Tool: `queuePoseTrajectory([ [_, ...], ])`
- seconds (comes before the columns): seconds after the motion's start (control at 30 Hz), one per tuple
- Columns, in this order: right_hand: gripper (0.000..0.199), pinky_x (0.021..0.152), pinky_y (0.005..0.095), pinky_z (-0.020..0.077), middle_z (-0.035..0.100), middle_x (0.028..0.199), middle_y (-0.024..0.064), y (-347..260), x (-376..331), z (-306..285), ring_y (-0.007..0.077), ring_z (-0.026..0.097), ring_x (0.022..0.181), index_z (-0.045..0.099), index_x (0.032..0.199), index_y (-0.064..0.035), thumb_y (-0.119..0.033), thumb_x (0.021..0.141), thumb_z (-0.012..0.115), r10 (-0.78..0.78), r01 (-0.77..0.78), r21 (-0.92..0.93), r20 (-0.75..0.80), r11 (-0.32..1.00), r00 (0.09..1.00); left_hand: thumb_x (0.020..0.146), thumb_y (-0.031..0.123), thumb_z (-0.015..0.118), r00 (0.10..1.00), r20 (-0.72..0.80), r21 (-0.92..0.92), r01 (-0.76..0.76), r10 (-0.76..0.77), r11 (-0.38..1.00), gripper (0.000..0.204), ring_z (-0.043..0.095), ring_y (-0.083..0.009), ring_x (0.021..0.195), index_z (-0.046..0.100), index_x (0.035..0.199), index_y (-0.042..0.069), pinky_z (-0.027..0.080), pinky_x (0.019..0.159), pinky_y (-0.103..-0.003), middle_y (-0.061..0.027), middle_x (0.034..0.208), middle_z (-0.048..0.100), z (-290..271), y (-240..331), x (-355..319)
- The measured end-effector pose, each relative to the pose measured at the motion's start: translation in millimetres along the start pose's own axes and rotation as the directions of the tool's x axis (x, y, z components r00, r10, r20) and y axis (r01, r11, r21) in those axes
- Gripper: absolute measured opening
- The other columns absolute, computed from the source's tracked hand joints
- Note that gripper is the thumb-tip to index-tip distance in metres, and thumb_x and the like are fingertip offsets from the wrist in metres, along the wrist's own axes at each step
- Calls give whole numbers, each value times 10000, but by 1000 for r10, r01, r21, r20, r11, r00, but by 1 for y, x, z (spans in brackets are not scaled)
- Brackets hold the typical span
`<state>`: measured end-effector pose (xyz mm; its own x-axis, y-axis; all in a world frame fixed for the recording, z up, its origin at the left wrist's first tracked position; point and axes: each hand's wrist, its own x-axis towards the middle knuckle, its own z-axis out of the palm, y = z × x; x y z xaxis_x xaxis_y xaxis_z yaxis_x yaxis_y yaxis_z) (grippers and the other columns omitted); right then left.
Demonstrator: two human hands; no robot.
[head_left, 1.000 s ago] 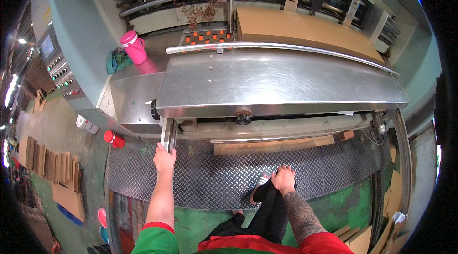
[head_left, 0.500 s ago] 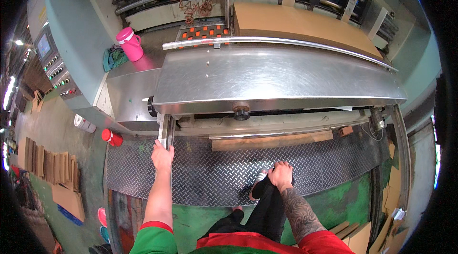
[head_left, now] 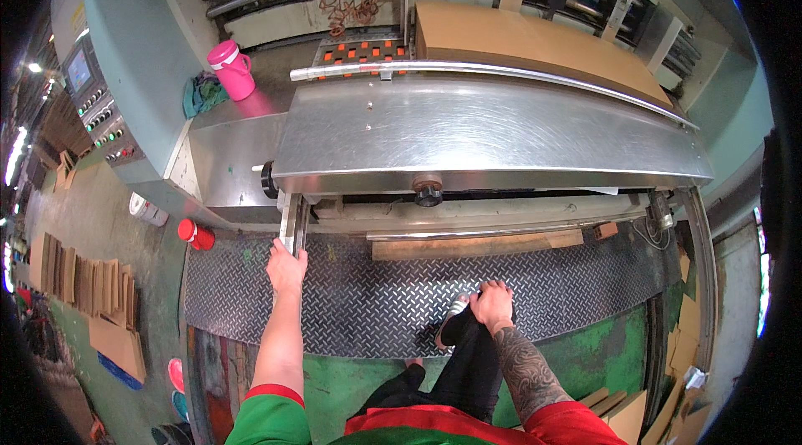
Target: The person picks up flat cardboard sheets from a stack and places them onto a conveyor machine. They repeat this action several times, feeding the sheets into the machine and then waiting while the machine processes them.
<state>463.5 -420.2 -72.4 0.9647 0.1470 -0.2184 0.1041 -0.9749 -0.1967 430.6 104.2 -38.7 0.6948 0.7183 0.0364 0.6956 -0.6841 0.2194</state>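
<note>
My left hand [head_left: 286, 268] is wrapped around a narrow metal rail [head_left: 292, 215] that runs out from under the left end of a long stainless-steel machine table [head_left: 493, 132]. My right hand [head_left: 492, 303] rests over my bent knee, fingers draped on the black trousers [head_left: 472, 353] and holding no object. Under that knee, a foot in a striped sandal [head_left: 457, 305] stands on a diamond-plate step [head_left: 359, 303]. Black knobs sit on the table's front [head_left: 428, 190] and left end [head_left: 267, 179]. Beyond its round metal bar [head_left: 501, 73] lies a stack of brown cardboard sheets [head_left: 535, 44].
At left stands a control panel [head_left: 96, 106] with a screen and buttons. A pink jug [head_left: 231, 69] sits beside a green cloth [head_left: 203, 94]. A red jar [head_left: 195, 233] and white bucket [head_left: 148, 208] stand lower down. Cardboard pieces [head_left: 92, 286] line the left floor; a wooden board [head_left: 476, 244] lies along the step.
The view has shifted slightly. Both hands stay in place, the left on the rail and the right on the knee; nothing is taken hold of or let go.
</note>
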Motion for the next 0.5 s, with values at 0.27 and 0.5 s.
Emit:
queuePoseTrajectory([
  [0.27, 453, 1133, 563, 472, 752, 1288, 151, 2, -2, -5, 368, 630, 1337, 793, 1164, -48, -432, 947, 690, 22, -21, -14, 22, 1000, 1000, 942, 449, 767, 1000, -4, -26, 5, -5, 1000, 636, 732, -451, 1075, 508, 1357, 42, 597, 938, -537, -243, 1220, 696, -1, 1, -1],
  [0.5, 451, 1122, 551, 478, 763, 1260, 141, 5, -4, -3, 364, 647, 1300, 797, 1135, -32, -428, 943, 700, 18, -18, -25, -8, 1000, 1000, 942, 425, 771, 1000, -17, -14, 0, 0, 1000, 620, 735, -446, 1064, 498, 1348, 45, 603, 923, -532, -242, 1204, 695, -1, 2, -2],
])
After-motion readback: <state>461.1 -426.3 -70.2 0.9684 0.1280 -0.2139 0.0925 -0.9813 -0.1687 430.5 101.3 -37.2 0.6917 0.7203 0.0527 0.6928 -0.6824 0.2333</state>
